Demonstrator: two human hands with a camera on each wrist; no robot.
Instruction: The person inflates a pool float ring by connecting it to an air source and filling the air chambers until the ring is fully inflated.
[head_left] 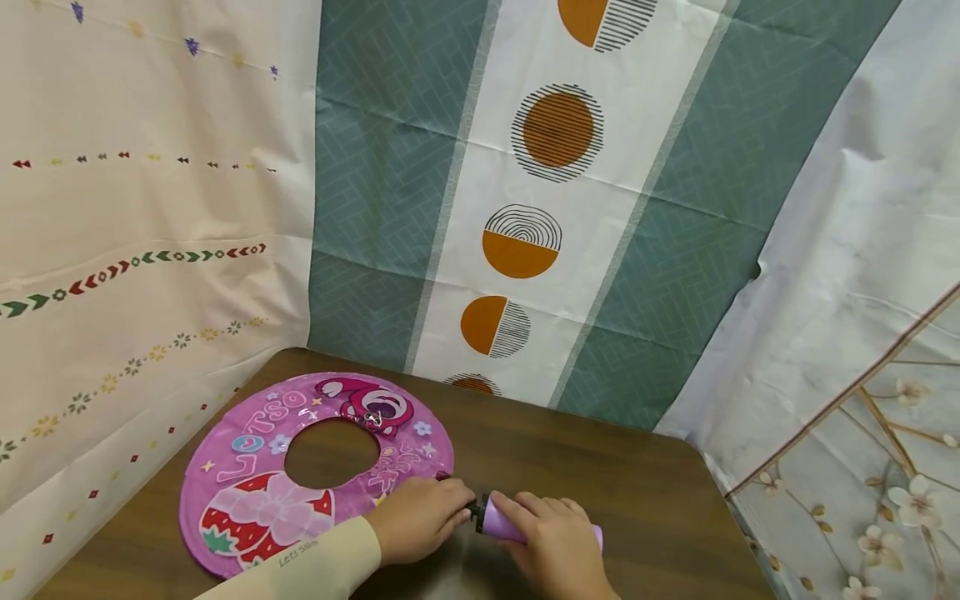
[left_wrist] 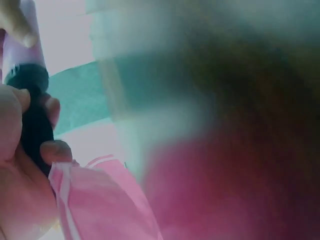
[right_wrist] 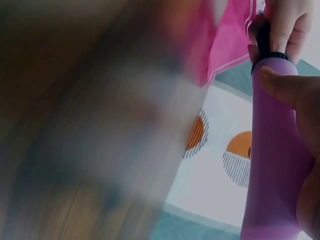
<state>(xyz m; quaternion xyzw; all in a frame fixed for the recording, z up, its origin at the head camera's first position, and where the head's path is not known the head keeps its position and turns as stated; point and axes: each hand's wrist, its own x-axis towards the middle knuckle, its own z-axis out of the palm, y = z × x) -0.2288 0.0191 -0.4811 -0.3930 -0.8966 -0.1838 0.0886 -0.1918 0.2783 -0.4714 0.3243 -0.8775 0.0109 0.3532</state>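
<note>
A pink swim ring [head_left: 202, 492] with strawberry and bear prints lies at the left of the table, looking flat. Just off its right edge, my left hand [head_left: 420, 518] grips the black end of a purple hand pump [head_left: 498, 521]. In the left wrist view, the fingers curl round that black part [left_wrist: 35, 117], beside a pink fold of the ring [left_wrist: 102, 200]. My right hand [head_left: 558, 542] wraps round the purple barrel [right_wrist: 275, 150], thumb along its side. Whether the pump joins the ring's valve is hidden behind the left hand.
The brown wooden table [head_left: 637, 483] has rounded back corners. Behind it hangs a green and white cloth [head_left: 382, 183] with orange circles. A patterned white cloth [head_left: 150, 208] stands at the left, and a floral one [head_left: 862, 417] at the right.
</note>
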